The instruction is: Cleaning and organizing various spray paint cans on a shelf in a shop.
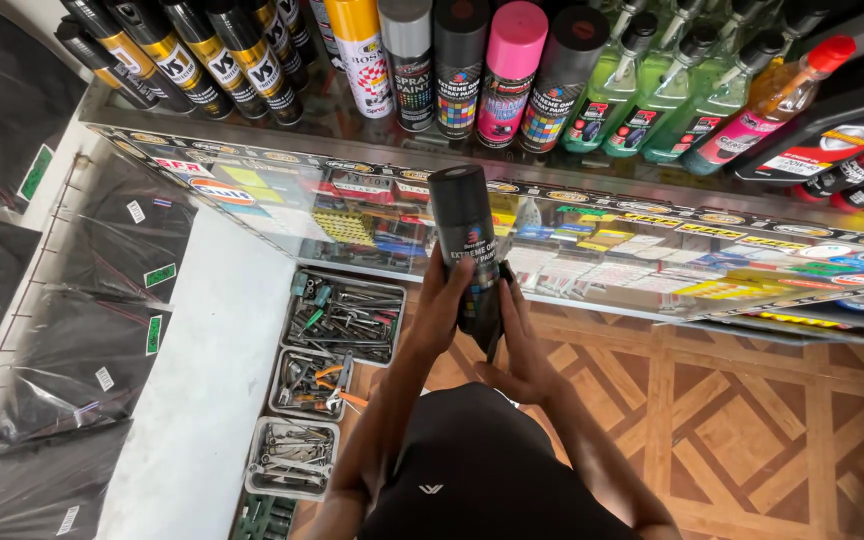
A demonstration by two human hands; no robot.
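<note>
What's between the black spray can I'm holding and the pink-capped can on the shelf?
In the head view, only the glass counter top lies between the black spray can and the pink-capped can.

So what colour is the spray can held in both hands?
Black spray can, with a black cap; it shows in the head view.

We hold a black spray can (467, 245) upright between both hands: our left hand (442, 305) wraps its left side, our right hand (522, 345) cups it from below and right. Just beyond our fingertips runs a glass counter (652, 255) topped with a row of spray cans (472, 65). Left of our left fingers sit trays of tools (337, 320); their contents blur, perhaps pliers and wrenches.
</note>
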